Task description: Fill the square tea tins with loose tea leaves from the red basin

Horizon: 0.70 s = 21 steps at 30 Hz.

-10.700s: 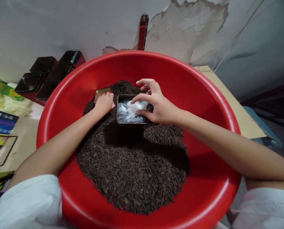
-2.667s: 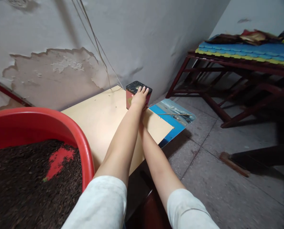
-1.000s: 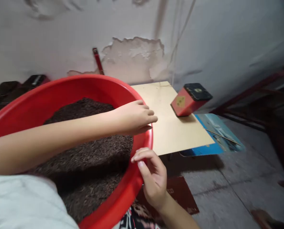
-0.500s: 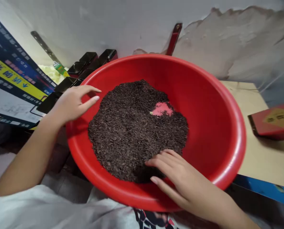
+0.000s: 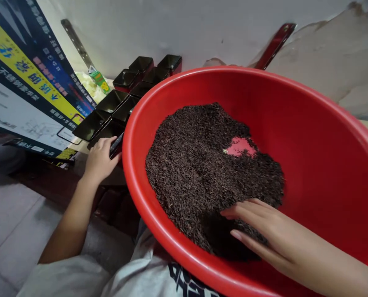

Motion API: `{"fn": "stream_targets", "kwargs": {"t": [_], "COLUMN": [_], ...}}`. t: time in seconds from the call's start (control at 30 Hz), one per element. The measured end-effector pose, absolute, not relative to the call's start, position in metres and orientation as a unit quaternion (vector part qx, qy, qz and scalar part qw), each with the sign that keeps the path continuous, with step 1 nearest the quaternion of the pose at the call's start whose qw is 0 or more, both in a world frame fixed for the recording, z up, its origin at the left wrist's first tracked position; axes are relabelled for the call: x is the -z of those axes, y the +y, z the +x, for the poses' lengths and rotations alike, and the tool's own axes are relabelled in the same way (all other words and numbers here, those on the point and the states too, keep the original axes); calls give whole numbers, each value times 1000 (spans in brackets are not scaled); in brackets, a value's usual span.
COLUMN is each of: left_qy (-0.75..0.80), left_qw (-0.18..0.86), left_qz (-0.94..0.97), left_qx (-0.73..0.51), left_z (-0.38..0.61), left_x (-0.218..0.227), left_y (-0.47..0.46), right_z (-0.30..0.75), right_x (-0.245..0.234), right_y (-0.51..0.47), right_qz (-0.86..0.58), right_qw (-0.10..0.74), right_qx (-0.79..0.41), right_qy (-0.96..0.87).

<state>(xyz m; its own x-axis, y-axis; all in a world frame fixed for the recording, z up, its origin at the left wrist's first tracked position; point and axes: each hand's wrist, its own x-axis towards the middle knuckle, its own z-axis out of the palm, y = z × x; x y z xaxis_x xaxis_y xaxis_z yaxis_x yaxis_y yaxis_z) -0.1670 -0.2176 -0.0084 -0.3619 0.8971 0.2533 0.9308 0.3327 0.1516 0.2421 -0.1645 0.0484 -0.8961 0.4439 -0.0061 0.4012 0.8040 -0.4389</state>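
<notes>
A big red basin point(image 5: 140, 123) holds a heap of dark loose tea leaves point(image 5: 202, 161), with a bare red patch of the bottom showing in the middle. My right hand point(image 5: 264, 231) lies on the near edge of the heap, fingers stretched out and slightly apart, nothing in it. My left hand point(image 5: 100, 159) reaches outside the basin's left rim and curls round the nearest of several open black tins point(image 5: 109, 140). Its fingers wrap the tin's edge.
The black tins stand in rows left of the basin, up to the wall point(image 5: 147, 68). A printed blue and yellow board point(image 5: 26, 78) leans at far left. A red bar point(image 5: 273, 43) leans on the peeling wall behind. Grey floor lies lower left.
My view has swung left. My left hand went from the basin's rim down to the nearest black tin and closed on it. My right hand stays resting on the leaves.
</notes>
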Motion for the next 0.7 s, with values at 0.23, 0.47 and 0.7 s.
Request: {"fn": "stream_targets", "kwargs": {"t": [0.23, 0.47, 0.7], "left_qy": [-827, -828, -793], "left_qw": [109, 155, 213], "left_qz": [-529, -474, -295], "left_qx": [154, 258, 489], "left_z": [-167, -159, -146], "left_x": [26, 45, 84], "left_y": [-212, -211, -197], "right_z": [213, 93, -70], "right_x": [-34, -57, -53], "right_y": [-147, -102, -67], "right_qz": [-163, -132, -164], "right_qw": [-3, 55, 138], "right_qx": [-169, -209, -164], "right_qy": [-972, -967, -963]}}
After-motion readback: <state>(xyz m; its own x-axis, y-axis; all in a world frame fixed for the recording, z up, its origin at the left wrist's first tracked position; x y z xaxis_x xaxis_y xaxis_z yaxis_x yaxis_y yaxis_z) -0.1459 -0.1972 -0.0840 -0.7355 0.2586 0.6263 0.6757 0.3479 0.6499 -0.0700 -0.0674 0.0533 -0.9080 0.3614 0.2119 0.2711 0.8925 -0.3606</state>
